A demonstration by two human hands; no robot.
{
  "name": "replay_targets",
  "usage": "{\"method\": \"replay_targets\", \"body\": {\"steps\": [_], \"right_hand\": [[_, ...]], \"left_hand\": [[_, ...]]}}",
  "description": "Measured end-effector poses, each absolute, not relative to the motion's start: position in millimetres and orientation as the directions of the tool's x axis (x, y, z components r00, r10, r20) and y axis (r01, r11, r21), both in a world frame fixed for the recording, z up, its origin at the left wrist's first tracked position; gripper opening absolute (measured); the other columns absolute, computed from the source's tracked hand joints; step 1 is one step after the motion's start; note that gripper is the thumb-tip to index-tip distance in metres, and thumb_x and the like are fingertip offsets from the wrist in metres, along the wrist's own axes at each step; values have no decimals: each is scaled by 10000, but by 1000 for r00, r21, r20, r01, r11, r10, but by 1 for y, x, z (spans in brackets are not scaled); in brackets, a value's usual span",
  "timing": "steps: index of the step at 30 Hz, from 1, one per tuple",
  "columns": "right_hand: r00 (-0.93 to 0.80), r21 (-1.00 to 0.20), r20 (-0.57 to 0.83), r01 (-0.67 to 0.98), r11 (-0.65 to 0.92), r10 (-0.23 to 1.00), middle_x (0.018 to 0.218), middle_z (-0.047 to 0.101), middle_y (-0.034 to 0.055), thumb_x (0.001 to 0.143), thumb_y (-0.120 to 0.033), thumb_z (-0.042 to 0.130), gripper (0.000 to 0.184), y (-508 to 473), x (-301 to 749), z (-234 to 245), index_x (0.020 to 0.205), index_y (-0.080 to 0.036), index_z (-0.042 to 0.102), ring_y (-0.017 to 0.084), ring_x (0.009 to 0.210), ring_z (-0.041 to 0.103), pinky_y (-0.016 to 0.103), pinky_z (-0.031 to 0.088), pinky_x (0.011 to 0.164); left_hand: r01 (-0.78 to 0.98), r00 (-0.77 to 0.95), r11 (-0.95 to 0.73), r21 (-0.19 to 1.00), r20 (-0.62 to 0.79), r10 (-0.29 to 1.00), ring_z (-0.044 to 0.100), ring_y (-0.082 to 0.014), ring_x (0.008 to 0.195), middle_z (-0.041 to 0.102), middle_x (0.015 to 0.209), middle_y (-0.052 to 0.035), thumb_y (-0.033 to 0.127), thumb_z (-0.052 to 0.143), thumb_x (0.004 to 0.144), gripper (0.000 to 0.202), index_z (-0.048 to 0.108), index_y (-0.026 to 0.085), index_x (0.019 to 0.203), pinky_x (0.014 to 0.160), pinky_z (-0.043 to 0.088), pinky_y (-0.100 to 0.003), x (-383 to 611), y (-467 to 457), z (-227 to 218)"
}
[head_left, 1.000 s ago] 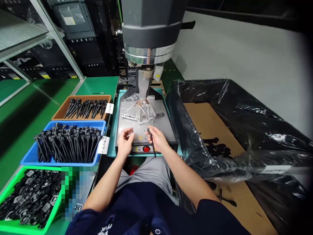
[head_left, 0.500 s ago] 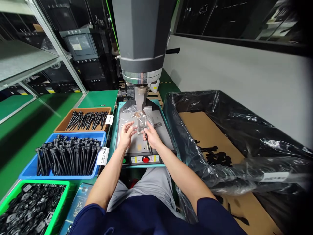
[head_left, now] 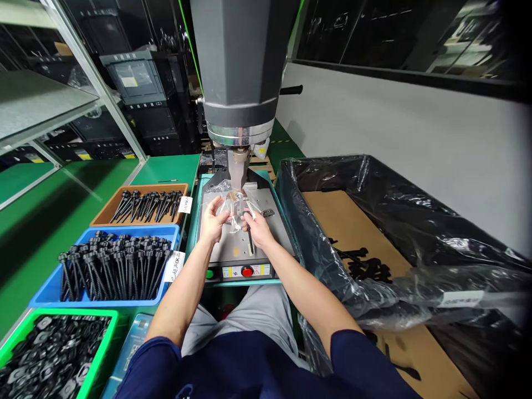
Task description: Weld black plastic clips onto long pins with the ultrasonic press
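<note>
My right hand (head_left: 256, 227) holds a thin black pin (head_left: 250, 239) whose shaft points back toward me, its head at the fixture under the press horn (head_left: 238, 163). My left hand (head_left: 213, 219) pinches the crinkled clear plastic film (head_left: 228, 195) that covers that fixture. Both hands rest over the grey metal plate (head_left: 272, 230) of the grey press machine (head_left: 239, 72).
Left of the machine stand a brown tray (head_left: 106, 210) and a blue tray (head_left: 44, 291) of black pins, and a green tray (head_left: 108, 321) of black washers. A cardboard box lined with a black bag (head_left: 374, 183) sits to the right. Green and red buttons (head_left: 248, 271) face me.
Both hands have moved forward from the plate's near edge to the fixture under the horn. The pin went with my right hand, and my left hand took hold of the film.
</note>
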State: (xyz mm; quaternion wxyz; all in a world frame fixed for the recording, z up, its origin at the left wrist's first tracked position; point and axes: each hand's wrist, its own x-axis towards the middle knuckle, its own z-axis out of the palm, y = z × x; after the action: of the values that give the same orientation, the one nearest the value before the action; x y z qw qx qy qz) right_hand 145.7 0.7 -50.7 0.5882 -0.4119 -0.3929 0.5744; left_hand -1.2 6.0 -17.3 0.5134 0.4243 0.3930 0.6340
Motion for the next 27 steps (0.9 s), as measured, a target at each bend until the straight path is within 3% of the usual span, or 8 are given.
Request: {"method": "replay_targets", "body": {"steps": [3, 6, 10, 15, 19, 23, 27], "right_hand": [[9, -922, 15, -387, 18, 1000, 762, 636, -12, 663, -354, 744, 398, 7, 145, -50, 1015, -194, 648, 108, 602, 545, 234, 469, 533], [75, -912, 101, -392, 122, 992, 845, 669, 10, 628, -311, 768, 386, 15, 145, -50, 979, -196, 654, 156, 746, 618, 304, 524, 723], [142, -922, 201, -307, 236, 969, 997, 696, 53, 632, -298, 768, 410, 19, 147, -50, 1014, -193, 665, 218, 935, 642, 400, 475, 936], [232, -932, 322, -95, 350, 918, 997, 681, 76, 697, -325, 727, 336, 17, 149, -46, 1002, -186, 699, 231, 923, 630, 423, 489, 910], [316, -877, 472, 71, 475, 823, 1119, 628, 94, 721, -303, 716, 283, 23, 151, -40, 982, -193, 714, 248, 1074, 583, 413, 451, 993], [300, -884, 456, 43, 466, 838, 1184, 611, 87, 738, -318, 695, 275, 35, 150, -40, 990, -210, 713, 250, 1131, 561, 423, 446, 1014], [294, -894, 423, -16, 447, 857, 1183, 626, 72, 736, -331, 698, 275, 41, 143, -38, 990, -227, 709, 247, 1125, 569, 439, 446, 1017]], "left_hand": [[-310, -95, -163, 936, 140, 986, 685, -174, 819, 425, 1466, -175, 327, 875, 578, 858, 494, 232, 1341, 632, 570, -266, 1, 7, -14], [-327, -96, -161, 931, 136, 986, 678, -187, 871, 370, 1508, -165, 321, 888, 553, 941, 453, 257, 1385, 638, 576, -258, 4, 7, -9], [-299, -99, -149, 942, 125, 987, 673, -187, 888, 256, 1571, -148, 299, 892, 543, 1058, 355, 307, 1454, 656, 584, -266, 8, 7, -4], [-262, -85, -158, 952, 140, 987, 670, -192, 910, 215, 1587, -143, 317, 877, 563, 1041, 352, 297, 1461, 663, 589, -270, 12, 8, -2], [-256, -83, -187, 948, 172, 982, 656, -256, 1002, 231, 1581, -147, 336, 886, 556, 1028, 385, 264, 1452, 697, 592, -299, 16, 10, -1], [-254, -77, -198, 947, 185, 980, 679, -227, 922, 205, 1590, -145, 355, 883, 571, 1004, 396, 277, 1445, 741, 591, -330, 17, 13, 1], [-254, -89, -198, 947, 182, 979, 677, -182, 861, 212, 1589, -138, 346, 875, 580, 970, 412, 282, 1429, 674, 587, -282, 16, 18, 4]]}}
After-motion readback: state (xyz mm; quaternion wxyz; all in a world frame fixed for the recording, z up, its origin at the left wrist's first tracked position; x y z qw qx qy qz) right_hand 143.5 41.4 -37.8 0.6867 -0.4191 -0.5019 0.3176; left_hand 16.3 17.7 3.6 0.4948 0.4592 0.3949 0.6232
